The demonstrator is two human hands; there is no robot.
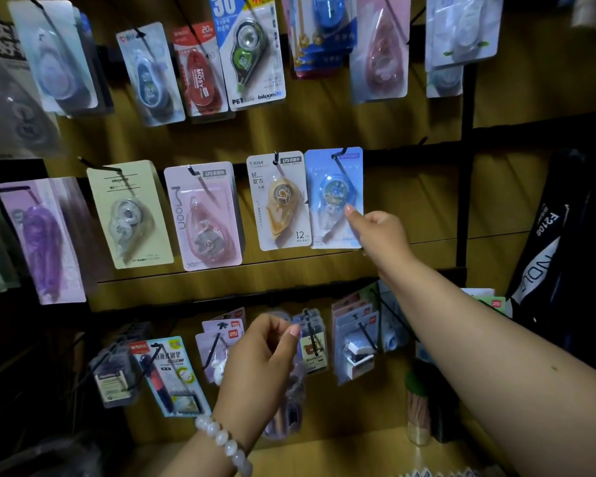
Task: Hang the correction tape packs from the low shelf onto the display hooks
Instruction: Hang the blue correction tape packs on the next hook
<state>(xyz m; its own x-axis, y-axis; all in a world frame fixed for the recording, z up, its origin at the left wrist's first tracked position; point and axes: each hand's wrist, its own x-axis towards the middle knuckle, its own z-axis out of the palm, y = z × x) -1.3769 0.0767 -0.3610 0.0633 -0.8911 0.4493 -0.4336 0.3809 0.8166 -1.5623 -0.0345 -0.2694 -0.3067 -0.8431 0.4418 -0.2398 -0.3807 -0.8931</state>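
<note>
Pinching blue pack on hook, right hand; left hand gripping clear pack.

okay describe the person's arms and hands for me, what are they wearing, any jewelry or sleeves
Both forearms are bare, with no sleeves in view. The left hand has a bracelet of pale, milky round beads at its wrist. The right hand shows no jewelry. Fingernails look pale pink.
</note>
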